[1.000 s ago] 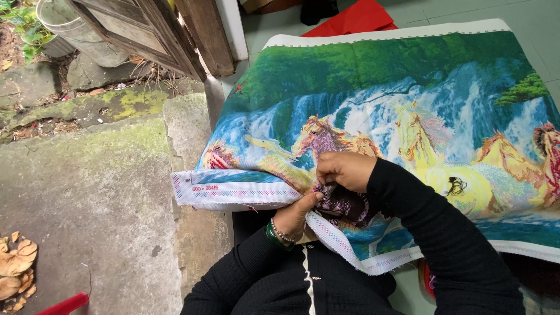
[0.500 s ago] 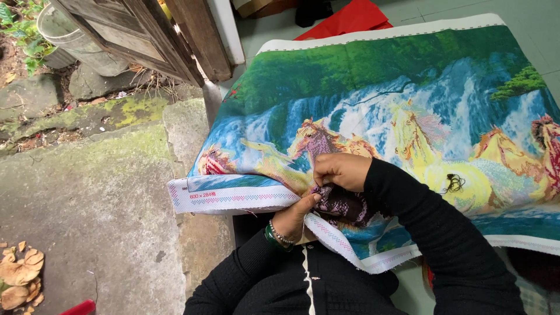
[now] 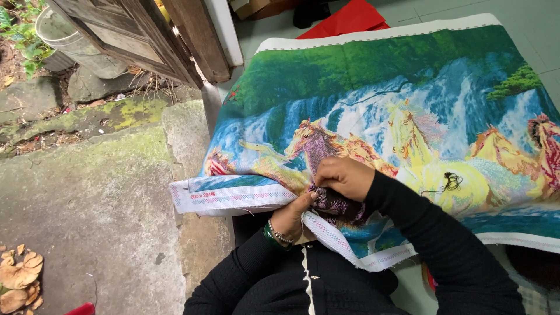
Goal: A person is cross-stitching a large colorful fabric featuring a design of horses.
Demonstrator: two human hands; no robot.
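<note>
1. While the embroidery canvas (image 3: 408,116) lay spread over the lap, the right hand (image 3: 344,177) rested on top of it, fingers pinched at a dark stitched patch.
2. Left hand (image 3: 291,216) sat under the canvas's near edge w/ fingers gripping the fold.
3. Loose dark thread (image 3: 449,182) lay on the canvas, right of both hands.

A small printed label in red characters (image 3: 202,194) sits on the white border at the near left corner of the colourful embroidered cloth (image 3: 408,87). A brown cardboard box (image 3: 256,7) stands far off.

Embroidered cloth (image 3: 408,87) cut off at right edge; needle too small to be made out; left hand (image 3: 291,216) fingertips hidden beneath the cloth's edge.
</note>
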